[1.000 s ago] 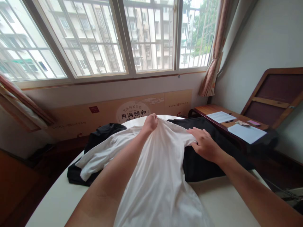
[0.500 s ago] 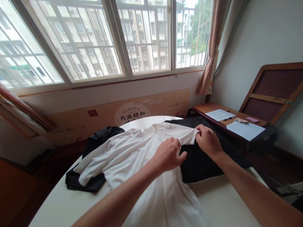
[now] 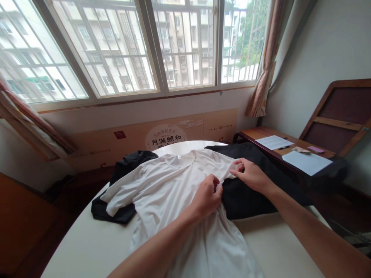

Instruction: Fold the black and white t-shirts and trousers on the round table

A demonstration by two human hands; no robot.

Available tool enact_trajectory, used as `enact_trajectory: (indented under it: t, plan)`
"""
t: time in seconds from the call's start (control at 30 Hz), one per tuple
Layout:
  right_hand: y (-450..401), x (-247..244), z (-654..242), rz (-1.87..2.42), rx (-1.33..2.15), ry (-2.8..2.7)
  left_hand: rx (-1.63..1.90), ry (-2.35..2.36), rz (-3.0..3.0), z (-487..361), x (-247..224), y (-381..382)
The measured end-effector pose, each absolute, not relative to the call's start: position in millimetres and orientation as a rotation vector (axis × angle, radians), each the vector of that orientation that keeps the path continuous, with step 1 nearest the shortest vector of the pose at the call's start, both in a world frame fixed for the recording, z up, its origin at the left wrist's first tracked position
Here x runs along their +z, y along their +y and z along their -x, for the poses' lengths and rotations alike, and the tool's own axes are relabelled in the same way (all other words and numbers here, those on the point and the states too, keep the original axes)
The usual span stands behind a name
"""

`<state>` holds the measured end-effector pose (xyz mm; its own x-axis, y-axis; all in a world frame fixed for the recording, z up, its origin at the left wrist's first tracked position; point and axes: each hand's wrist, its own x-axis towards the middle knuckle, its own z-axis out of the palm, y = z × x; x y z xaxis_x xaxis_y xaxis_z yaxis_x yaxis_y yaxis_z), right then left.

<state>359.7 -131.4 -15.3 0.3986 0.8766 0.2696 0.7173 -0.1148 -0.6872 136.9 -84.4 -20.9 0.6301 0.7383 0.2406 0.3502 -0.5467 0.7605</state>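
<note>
1. The left hand [image 3: 206,197] is closed on a pinch of the white T-shirt [image 3: 174,189], its fingers gathered on the cloth at the shirt's chest, below the sleeve.
2. The right hand [image 3: 252,175] has its fingers spread, and their tips [image 3: 239,165] reach the end of the shirt's other sleeve. I cannot tell whether they grip it or only touch it.
3. The shirt lies on the round white bench [image 3: 84,239], collar pointing away from the person. Its lower part runs toward the person in loose folds, partly behind the left forearm.
4. A black garment [image 3: 249,204] lies under the shirt and shows on both sides of it.
5. To the right, two sheets of paper [image 3: 306,162] and a pen [image 3: 284,147] rest on a wooden side bench [image 3: 255,133].
</note>
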Motion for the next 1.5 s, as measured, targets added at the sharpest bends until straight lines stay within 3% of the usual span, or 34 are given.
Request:
enact_trajectory:
  t: [0.2,0.33,0.67,0.97,1.2,1.5]
  plan:
    - [-136,-21,-361,2.072,0.104,-1.509,0.89,0.813,-2.027,-137,-25,-81]
    - [-136,-17,-358,1.892,0.127,-1.549,0.912,0.774,-2.021,-136,-23,-81]
    - [-129,-12,-363,1.323,0.521,-0.723,0.801,0.69,-2.036,-134,-24,-87]
    - [-127,-18,-374,1.272,0.583,-0.715,0.723,0.752,-2.323,-132,-19,-90]
    - [-139,-8,-363,1.374,0.929,-1.05,0.809,0.678,-2.156,-132,-19,-88]
    - [-134,-11,-377,1.238,0.567,-0.749,0.56,0.556,-2.451,-128,-15,-92]
